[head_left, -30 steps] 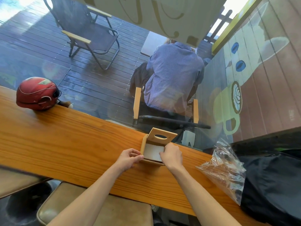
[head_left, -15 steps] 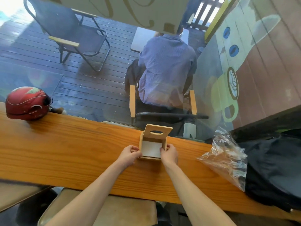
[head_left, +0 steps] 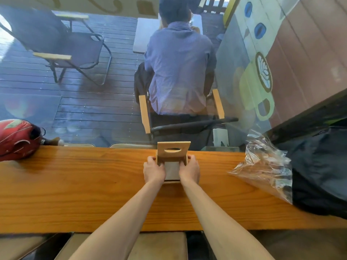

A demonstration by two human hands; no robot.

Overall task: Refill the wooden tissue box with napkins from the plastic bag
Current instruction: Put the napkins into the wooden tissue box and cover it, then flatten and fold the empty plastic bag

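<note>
Wooden counter (head_left: 75, 194) carries the black bag (head_left: 319, 175) at its right end with the plastic bag (head_left: 262, 169) lying against it, and the wooden tissue box (head_left: 173, 162) mid-counter near the far edge, lid (head_left: 173, 150) tipped up, pale napkins (head_left: 171, 170) inside. Left hand (head_left: 154, 170) and right hand (head_left: 189, 170) grip the box sides with fingers curled. Risks: lid dropping on fingers, box sliding off the far edge if pushed; no readable writing or brands.

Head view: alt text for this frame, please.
Both hands, left hand and right hand, grip the sides of an open wooden tissue box on a wooden counter, lid raised. A clear plastic bag lies right, a red helmet far left.
</note>
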